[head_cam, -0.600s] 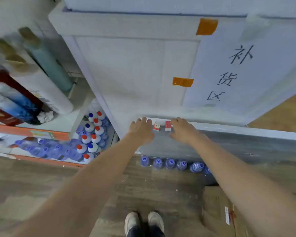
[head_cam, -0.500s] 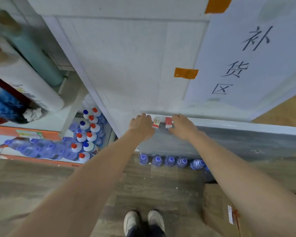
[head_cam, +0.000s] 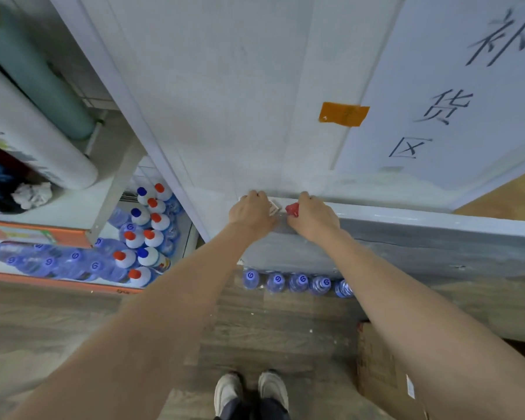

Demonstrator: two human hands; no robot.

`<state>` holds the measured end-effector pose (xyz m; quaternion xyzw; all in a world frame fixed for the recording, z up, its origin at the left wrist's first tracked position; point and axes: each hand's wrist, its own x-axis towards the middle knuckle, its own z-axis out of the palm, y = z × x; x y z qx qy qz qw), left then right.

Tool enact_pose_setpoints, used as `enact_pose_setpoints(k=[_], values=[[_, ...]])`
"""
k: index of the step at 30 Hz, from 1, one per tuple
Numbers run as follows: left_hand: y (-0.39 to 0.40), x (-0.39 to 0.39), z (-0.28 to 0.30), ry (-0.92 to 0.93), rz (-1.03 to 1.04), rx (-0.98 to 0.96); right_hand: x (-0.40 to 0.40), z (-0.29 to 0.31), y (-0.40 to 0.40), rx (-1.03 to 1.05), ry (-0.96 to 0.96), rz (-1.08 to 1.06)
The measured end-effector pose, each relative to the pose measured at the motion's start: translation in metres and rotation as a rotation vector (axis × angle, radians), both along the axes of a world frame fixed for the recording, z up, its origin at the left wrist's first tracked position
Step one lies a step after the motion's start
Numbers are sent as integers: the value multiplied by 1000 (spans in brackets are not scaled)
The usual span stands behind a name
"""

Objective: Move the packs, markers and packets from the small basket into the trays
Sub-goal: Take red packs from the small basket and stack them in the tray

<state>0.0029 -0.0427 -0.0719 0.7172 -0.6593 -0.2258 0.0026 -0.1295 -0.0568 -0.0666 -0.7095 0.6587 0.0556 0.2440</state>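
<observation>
We stretched both arms straight out to the near edge of the grey ledge (head_cam: pixel 422 219). Our left hand (head_cam: pixel 250 212) curled its fingers round a small white pack (head_cam: pixel 272 206) with a red mark; our right hand (head_cam: pixel 314 218) curled round a small red pack (head_cam: pixel 292 209). The two packs sat between the hands, just beside each other, each poking out from the inner side of its fist. A row of water bottles (head_cam: pixel 297 281) stood on the floor below the ledge.
</observation>
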Motion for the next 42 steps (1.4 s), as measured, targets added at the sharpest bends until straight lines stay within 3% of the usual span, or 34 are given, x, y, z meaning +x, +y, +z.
enact_pose_setpoints(k=[8, 18, 32, 36, 42], values=[[46, 66, 134, -102, 34, -22, 36, 126, 27, -20, -47, 262], [158, 139, 307, -203, 168, -189, 110, 299, 99, -142, -177, 584], [396, 291, 417, -235, 399, -320, 280, 410, 298, -393, -113, 919], [418, 327, 433, -256, 439, -348, 317, 436, 321, -450, -75, 983], [395, 377, 458, -261, 436, -411, 354, 477, 292, -479, -80, 985]])
